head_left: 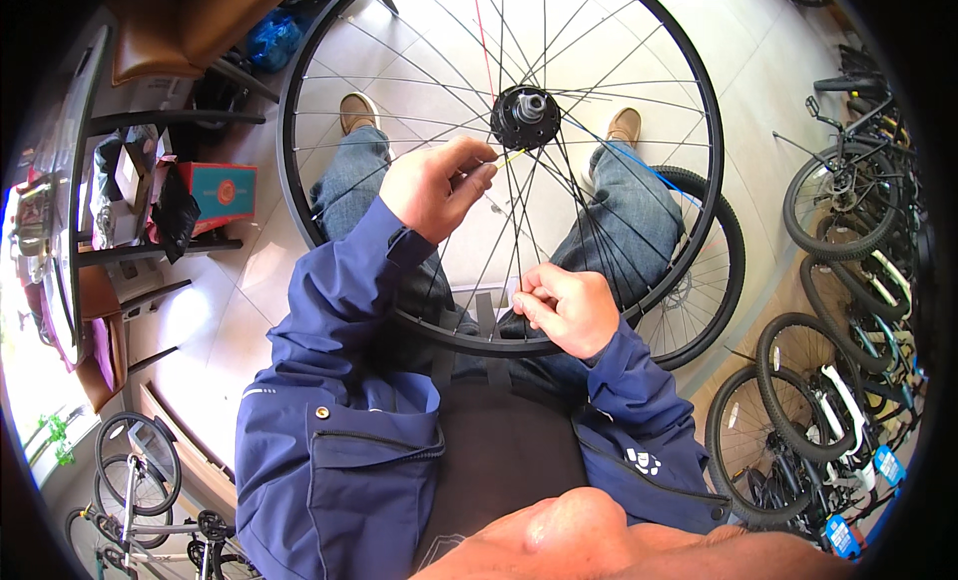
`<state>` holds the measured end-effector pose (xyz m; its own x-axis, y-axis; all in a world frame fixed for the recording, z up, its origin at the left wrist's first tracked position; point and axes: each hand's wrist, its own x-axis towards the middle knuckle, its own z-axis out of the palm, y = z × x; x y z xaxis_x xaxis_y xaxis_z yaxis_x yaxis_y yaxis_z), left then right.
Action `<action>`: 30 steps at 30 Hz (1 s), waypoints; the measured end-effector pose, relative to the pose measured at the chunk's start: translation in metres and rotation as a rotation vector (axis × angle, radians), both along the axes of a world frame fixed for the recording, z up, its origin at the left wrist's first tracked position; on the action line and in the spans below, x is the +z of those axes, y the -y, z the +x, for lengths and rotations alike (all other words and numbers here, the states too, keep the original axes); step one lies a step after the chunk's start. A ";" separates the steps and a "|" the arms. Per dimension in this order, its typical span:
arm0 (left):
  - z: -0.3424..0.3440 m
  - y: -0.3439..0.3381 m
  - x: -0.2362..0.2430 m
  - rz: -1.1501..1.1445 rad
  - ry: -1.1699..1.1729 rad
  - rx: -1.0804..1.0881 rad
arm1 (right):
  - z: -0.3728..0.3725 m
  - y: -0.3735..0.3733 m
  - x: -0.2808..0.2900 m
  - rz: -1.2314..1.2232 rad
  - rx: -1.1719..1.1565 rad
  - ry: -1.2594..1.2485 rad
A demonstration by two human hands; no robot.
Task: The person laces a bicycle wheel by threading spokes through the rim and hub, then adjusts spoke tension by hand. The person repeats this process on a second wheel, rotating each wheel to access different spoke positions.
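A bicycle wheel (pixel 299 196) stands upright across the seated person's lap, its black rim resting against the thighs and its hub (pixel 526 116) above the knees. The left hand (pixel 437 186) pinches a thin spoke (pixel 511 158) with a yellowish end; the spoke's long axis runs nearly level, rising slightly to the right, its tip pointing toward the hub. The right hand (pixel 566 306) pinches another spoke low down, just inside the rim. A second wheel with a tyre (pixel 720 271) lies behind on the right, and parked bicycles (pixel 848 310) line the far right.
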<state>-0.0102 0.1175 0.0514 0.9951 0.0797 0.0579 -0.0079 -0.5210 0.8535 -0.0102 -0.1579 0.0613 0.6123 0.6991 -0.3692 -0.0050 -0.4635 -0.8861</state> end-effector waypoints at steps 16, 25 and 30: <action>0.030 -0.012 -0.004 -0.713 -0.514 -0.112 | -0.020 -0.004 -0.001 -0.006 -0.083 0.357; 0.028 -0.013 -0.007 -0.773 -0.514 -0.172 | -0.018 0.000 -0.009 0.064 -0.057 0.372; 0.025 -0.016 -0.010 -0.811 -0.485 -0.191 | -0.020 0.003 -0.001 0.187 -0.172 0.340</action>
